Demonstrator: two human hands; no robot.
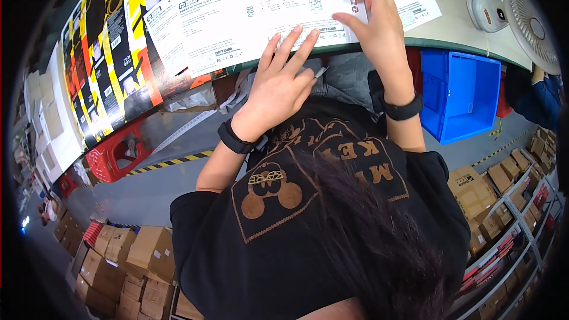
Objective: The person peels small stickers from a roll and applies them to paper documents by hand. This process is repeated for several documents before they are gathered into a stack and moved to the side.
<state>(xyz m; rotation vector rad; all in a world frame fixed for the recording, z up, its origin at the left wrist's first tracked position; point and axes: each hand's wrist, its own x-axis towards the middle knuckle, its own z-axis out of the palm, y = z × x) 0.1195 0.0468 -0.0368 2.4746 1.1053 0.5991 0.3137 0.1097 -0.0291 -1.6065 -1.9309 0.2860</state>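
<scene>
Several white printed sheets point(222, 21) lie overlapping along the front of the table. My left hand point(284, 86) rests at their near edge, its fingers spread over the lower part of the middle sheet point(290, 9). Over the right side of that same sheet is my right hand point(379, 21), thumb and forefinger apart and bent; the other fingers are partly hidden behind the forefinger. Nothing shows between its fingertips. Another white sheet point(409, 0) lies farther right, partly behind my right hand.
Black, yellow and orange printed packaging point(112, 65) covers the table's left end. A small white fan point(527, 24) stands at the right. Below the table edge are a blue plastic bin point(459, 98) and a red stool point(118, 154). Cardboard boxes point(148, 255) and shelving point(515, 213) stand behind me.
</scene>
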